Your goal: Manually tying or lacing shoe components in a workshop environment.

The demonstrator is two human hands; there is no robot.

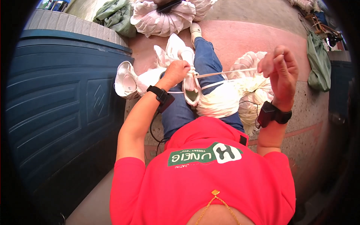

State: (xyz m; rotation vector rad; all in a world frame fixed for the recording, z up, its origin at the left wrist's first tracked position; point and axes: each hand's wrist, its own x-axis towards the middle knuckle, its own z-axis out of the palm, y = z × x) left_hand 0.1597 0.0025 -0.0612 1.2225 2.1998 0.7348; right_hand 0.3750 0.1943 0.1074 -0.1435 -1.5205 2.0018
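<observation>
Over lap: both fists clenched on taut white strip point(225, 72), far end hidden.

Green-and-white printed label point(204, 153) across the red shirt's chest

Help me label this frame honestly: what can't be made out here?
- Head view: left hand fingertips, curled under against the white shoe.
- Where the white strip starts, covered by that hand.
- Right hand grip, seen only from the back.
- Dark things at top right, blurred by the fisheye rim.
</observation>
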